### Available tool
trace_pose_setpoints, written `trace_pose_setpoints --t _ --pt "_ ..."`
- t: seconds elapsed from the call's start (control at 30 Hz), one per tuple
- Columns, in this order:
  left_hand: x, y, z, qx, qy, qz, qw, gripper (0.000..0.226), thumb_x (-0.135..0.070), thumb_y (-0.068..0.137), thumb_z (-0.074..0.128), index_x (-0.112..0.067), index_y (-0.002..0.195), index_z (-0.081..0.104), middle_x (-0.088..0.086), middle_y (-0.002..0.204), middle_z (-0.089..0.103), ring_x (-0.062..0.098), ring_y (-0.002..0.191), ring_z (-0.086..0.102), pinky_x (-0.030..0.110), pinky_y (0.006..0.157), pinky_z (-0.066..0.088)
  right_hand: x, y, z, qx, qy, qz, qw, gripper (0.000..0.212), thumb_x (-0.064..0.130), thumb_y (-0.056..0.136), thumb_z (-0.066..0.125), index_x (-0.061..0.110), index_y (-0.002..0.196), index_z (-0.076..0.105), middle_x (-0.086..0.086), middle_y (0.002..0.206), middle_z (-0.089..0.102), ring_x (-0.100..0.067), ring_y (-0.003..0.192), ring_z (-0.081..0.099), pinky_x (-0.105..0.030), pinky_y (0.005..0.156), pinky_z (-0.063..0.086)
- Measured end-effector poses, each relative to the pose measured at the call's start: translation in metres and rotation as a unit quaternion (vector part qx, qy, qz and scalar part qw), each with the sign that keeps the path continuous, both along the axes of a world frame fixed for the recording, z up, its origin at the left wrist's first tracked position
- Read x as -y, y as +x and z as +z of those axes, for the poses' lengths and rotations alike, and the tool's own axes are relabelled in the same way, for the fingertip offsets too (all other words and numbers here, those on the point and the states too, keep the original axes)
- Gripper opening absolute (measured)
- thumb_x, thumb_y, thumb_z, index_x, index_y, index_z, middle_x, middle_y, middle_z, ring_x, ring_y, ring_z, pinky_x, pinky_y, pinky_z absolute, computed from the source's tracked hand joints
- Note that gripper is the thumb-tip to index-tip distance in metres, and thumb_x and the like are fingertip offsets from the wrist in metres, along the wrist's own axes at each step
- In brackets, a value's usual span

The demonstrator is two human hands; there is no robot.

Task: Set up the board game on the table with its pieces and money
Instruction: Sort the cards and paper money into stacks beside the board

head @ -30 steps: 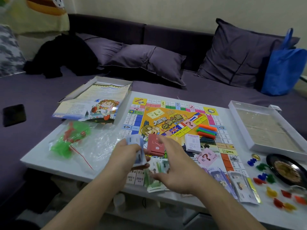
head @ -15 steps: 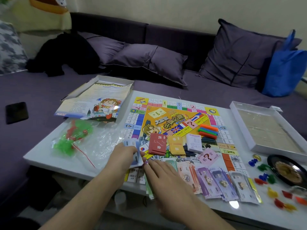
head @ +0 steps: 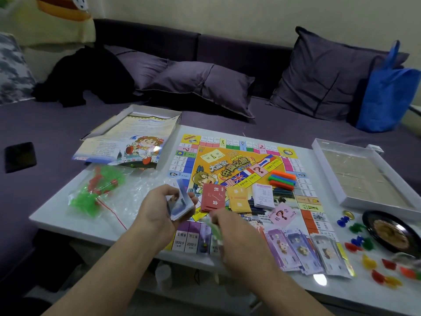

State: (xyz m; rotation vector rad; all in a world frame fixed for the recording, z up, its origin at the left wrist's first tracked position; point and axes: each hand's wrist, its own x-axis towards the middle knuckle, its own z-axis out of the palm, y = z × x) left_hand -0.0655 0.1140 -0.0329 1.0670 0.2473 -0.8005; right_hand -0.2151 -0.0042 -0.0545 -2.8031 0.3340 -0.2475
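A purple sofa [head: 227, 124] with grey-purple cushions [head: 196, 85] runs behind a white low table [head: 68, 215], and a blue fabric bag [head: 387, 96] leans at the sofa's right end, its right side cut off by the frame edge. In the head view, the square colourful game board [head: 241, 169] lies flat on the middle of the table, its near edge partly covered by the hands. On the board sit a red card stack [head: 213, 198], a yellow card stack [head: 239, 199] just beside it, a white card stack [head: 263, 196], a pink question-mark card [head: 282, 215] and a small pile of orange, green and blue plastic sticks [head: 282, 179]. The left hand [head: 159, 213] is curled around a stack of bluish paper bills [head: 180, 201], held on edge above the board's near left corner; their print is too blurred to read. The right hand [head: 241, 238] is blurred, and seems to pinch pale green bills [head: 213, 228] at its fingertips, though the grip itself is hard to make out. Purple and grey banknotes [head: 305, 252] are fanned along the board's near right edge. Small coloured plastic pawns [head: 369, 263] are scattered on the table to the right, near a round black dish [head: 391, 233] that is cut off at the frame edge. The white box tray [head: 364, 174] lies at the far right, the printed box lid [head: 129, 142] at the far left, and a clear plastic bag of green and red pieces [head: 98, 190] beside it.
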Motion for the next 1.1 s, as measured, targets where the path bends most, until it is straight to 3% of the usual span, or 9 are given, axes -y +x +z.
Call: trace_pose_setpoints --t 0.1,0.27,0.43,0.6,0.77,0.83,0.9,1.0,1.1 --pt "0.001 -0.01 0.011 -0.009 -0.024 -0.038 0.999 0.037 -0.014 0.095 0.044 0.009 0.122 0.055 0.02 0.076 0.069 0.031 0.065 0.07 0.038 0.058 0.065 0.011 -0.001 0.005 0.057 -0.007 -0.082 0.995 0.032 0.02 0.102 0.06 0.031 0.108 0.03 0.009 0.091 0.05 -0.011 0.064 0.056 -0.03 0.052 0.054" --pt "0.01 -0.03 0.012 -0.013 -0.034 -0.129 0.991 0.05 -0.017 0.092 0.047 -0.007 0.141 0.047 0.027 0.125 0.07 0.042 0.109 0.072 0.059 0.099 0.056 0.023 0.002 0.008 0.065 -0.016 -0.066 0.996 0.048 0.009 0.093 0.07 0.03 0.105 0.028 0.008 0.113 0.034 -0.01 0.066 0.049 -0.024 0.044 0.042" --pt "0.023 -0.049 0.005 0.01 -0.004 -0.144 0.989 0.04 -0.017 0.093 0.048 0.002 0.123 0.066 0.022 0.097 0.069 0.033 0.084 0.064 0.04 0.079 0.055 0.017 0.003 0.005 0.075 -0.013 0.004 0.997 0.037 0.0 0.084 0.064 0.02 0.105 0.042 0.0 0.121 0.04 -0.011 0.078 0.038 -0.021 0.052 0.034" --pt "0.033 -0.06 0.008 0.015 0.022 -0.116 0.993 0.023 -0.013 0.097 0.051 -0.008 0.113 0.068 0.017 0.088 0.076 0.026 0.069 0.071 0.033 0.062 0.058 0.017 -0.001 0.003 0.077 0.158 0.011 0.984 0.051 0.007 0.082 0.071 0.024 0.12 0.042 0.013 0.137 0.03 -0.012 0.095 0.054 -0.032 0.067 0.056" --pt "0.042 -0.056 0.006 0.105 0.106 -0.069 0.986 0.02 -0.002 0.097 0.052 -0.009 0.109 0.066 0.014 0.079 0.076 0.025 0.062 0.073 0.024 0.042 0.049 0.024 -0.01 0.008 0.051 0.362 -0.011 0.931 0.098 0.01 0.086 0.071 0.045 0.156 0.012 0.02 0.155 0.032 0.003 0.14 0.043 -0.018 0.102 0.052" --pt "0.045 -0.058 0.005 0.142 0.126 -0.074 0.979 0.023 -0.002 0.098 0.051 -0.015 0.112 0.064 0.009 0.082 0.078 0.023 0.069 0.076 0.025 0.045 0.052 0.022 -0.009 0.011 0.038 0.355 -0.009 0.934 0.095 0.009 0.087 0.069 0.043 0.158 0.016 0.022 0.152 0.036 0.014 0.136 0.04 -0.012 0.101 0.048" --pt "0.048 -0.063 0.004 0.151 0.131 -0.082 0.976 0.029 -0.004 0.098 0.053 -0.024 0.118 0.058 0.009 0.1 0.074 0.025 0.083 0.076 0.028 0.052 0.056 0.018 -0.009 0.011 0.022 0.35 0.005 0.937 0.094 0.006 0.084 0.068 0.04 0.158 0.022 0.022 0.143 0.042 0.006 0.129 0.051 -0.015 0.098 0.051" --pt "0.05 -0.064 0.003 0.136 0.122 -0.086 0.979 0.03 -0.002 0.099 0.056 -0.022 0.122 0.06 0.009 0.096 0.073 0.018 0.068 0.076 0.027 0.049 0.055 0.019 -0.009 0.016 -0.007 0.316 0.01 0.949 0.103 0.011 0.081 0.069 0.041 0.162 0.013 0.021 0.148 0.037 -0.002 0.134 0.048 -0.021 0.107 0.049" --pt "0.046 -0.054 0.0 0.132 0.142 -0.084 0.977 0.024 0.0 0.099 0.056 -0.01 0.119 0.065 0.015 0.093 0.074 0.025 0.073 0.075 0.027 0.046 0.054 0.035 -0.014 0.025 -0.054 0.231 0.003 0.972 0.1 0.014 0.089 0.072 0.038 0.162 0.008 0.03 0.147 0.021 0.004 0.142 0.022 -0.006 0.115 0.021"
